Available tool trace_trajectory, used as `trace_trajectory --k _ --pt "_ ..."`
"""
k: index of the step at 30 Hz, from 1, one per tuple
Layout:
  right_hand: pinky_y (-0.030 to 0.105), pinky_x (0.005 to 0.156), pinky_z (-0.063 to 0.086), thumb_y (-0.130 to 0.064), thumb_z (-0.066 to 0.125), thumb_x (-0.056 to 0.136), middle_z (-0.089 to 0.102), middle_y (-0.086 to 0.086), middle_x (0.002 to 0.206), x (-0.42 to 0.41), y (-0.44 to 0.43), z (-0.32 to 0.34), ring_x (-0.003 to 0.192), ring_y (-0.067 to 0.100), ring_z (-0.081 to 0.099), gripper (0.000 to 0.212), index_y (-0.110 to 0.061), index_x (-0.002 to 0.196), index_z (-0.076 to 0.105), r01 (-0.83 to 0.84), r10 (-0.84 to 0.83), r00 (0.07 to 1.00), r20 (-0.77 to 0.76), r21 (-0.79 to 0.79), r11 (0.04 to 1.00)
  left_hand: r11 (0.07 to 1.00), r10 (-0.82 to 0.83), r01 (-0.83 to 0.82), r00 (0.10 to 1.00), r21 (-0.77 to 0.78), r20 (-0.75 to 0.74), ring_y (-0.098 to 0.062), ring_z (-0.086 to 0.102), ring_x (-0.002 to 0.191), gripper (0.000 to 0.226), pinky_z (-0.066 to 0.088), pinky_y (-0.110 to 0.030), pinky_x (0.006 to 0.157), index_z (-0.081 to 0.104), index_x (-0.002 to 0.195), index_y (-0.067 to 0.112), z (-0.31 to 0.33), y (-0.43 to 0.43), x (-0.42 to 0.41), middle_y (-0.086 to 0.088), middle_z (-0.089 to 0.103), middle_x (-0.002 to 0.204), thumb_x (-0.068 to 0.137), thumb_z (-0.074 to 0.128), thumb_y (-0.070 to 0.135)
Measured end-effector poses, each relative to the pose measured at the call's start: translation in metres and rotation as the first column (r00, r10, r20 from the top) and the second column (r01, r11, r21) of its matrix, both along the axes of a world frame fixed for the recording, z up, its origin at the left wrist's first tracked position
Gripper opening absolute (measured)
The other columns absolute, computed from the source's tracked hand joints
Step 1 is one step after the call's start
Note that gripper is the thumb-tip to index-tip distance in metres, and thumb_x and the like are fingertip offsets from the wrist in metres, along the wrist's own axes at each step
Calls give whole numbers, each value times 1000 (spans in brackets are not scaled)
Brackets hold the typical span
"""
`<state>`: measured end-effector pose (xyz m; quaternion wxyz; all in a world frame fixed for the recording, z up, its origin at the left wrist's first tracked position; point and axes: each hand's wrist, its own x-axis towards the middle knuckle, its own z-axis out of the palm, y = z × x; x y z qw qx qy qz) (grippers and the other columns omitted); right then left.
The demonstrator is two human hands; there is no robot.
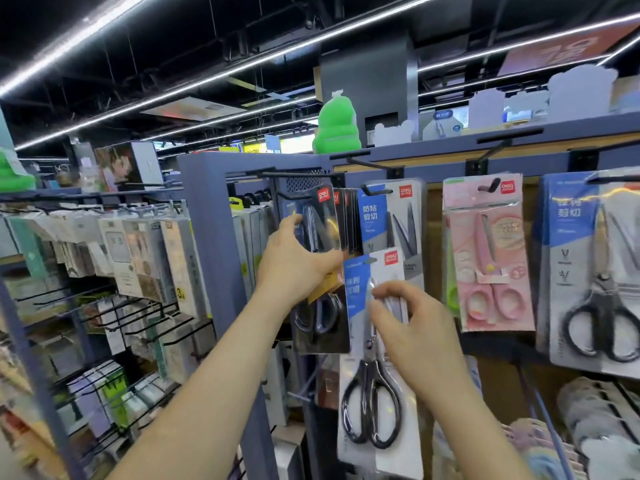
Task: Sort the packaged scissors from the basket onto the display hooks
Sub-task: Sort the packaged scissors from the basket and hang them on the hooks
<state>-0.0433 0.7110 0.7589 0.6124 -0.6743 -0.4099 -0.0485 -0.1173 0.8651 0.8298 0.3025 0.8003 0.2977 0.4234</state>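
My left hand (294, 268) grips a dark pack of black-handled scissors (320, 306), held up at the leftmost black display hook (294, 195), where more dark packs hang behind it. My right hand (408, 317) pinches a blue-and-white pack of black-handled scissors (372, 403), held lower, in front of a blue-and-grey scissors pack (398, 216) hanging on its hook. To the right hang a pink scissors pack (491, 258) and a large blue-and-grey scissors pack (595, 278). The basket is out of view.
A blue metal display frame (204, 244) stands just left of my hands. Further left, wire hooks carry several packaged goods (145, 251). A green plush toy (336, 126) sits on the top shelf. Grey bundles (595, 410) lie at the lower right.
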Motion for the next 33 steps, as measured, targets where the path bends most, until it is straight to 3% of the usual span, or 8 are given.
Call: trace_trajectory --k 5,10,14,16,18,21,29,33 --pt "12 87 47 0 58 92 64 -20 109 15 -22 -2 101 -12 58 37 -35 103 60 22 -8 995 -102 143 989 973 73 -73 997 221 7 -23 41 133 96 33 -28 99 24 151 22 -20 17 22 -5 28 153 76 77 47" --pt "58 87 57 5 57 94 73 4 116 11 -33 -5 94 39 71 69 -56 124 44 -143 228 928 -294 283 948 973 7 -24 997 230 71 -25 38 136 93 33 -34 107 23 151 28 -37 35 35 -6 26 154 79 79 43" --pt "61 89 55 6 60 92 78 10 99 4 -38 -8 91 33 74 46 -25 126 55 -98 218 895 -389 306 947 966 48 -69 995 251 86 -28 28 142 81 28 -46 116 29 150 24 -42 32 26 -11 29 154 84 73 41" --pt "58 92 54 4 61 92 78 10 99 0 -42 -11 94 32 74 33 -15 119 64 -76 198 889 -414 292 953 945 9 -74 979 318 203 -23 40 133 52 35 -43 111 45 140 21 -46 14 14 -8 44 143 93 62 35" --pt "53 93 55 4 62 91 78 9 100 -6 -49 -13 97 31 73 30 -14 115 69 -65 186 890 -417 287 956 970 -235 202 920 133 313 -15 60 105 22 51 -36 92 62 118 23 -44 -10 2 -3 64 117 99 54 31" --pt "44 89 59 1 65 90 78 5 100 -15 -62 -16 97 27 74 30 -15 114 71 -44 131 920 -369 233 971 622 -592 734 669 -273 450 -12 68 76 33 56 -30 67 68 108 21 -36 -44 -9 1 74 92 88 57 44" --pt "24 82 57 -12 64 94 78 -6 97 -34 -119 -21 91 9 72 20 -25 106 73 42 -13 974 -227 121 992 605 -643 785 580 -133 499 -13 70 69 10 59 -32 65 74 70 25 -39 -101 0 4 75 75 63 75 32" --pt "22 80 51 -42 54 94 70 -19 86 -32 -177 -30 84 2 65 18 -36 101 70 117 -141 982 -122 -185 976 565 -670 823 502 -64 547 -11 70 68 10 60 -29 62 70 77 24 -24 -134 1 6 75 75 70 71 31"
